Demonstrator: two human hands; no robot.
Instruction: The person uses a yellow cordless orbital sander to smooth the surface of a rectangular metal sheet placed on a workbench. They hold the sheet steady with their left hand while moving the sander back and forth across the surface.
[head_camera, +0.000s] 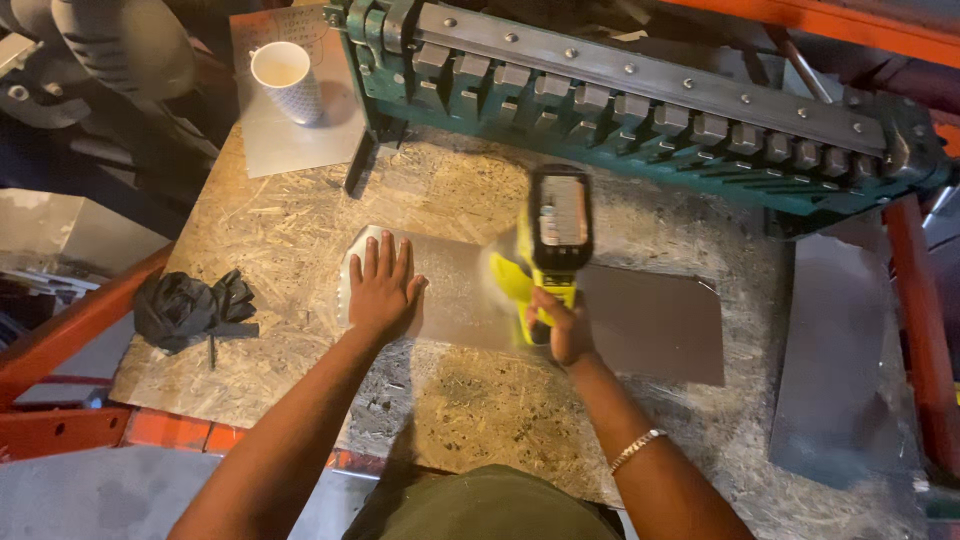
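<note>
On the chipboard tabletop, a grey metal sheet is pressed flat at its left end by the left hand, fingers extended and slightly apart. A yellow cordless power tool, blurred, is gripped over the sheet's middle by the right hand, fingers clamped on its handle. Catalogued nearby: paper cup, green sheet-metal brake, black gloves.

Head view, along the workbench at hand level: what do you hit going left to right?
Black gloves → left hand flat on the metal sheet → yellow-green cordless power tool gripped by the right hand → dark end of the same sheet → grey sheet at the bench's right edge.
</note>
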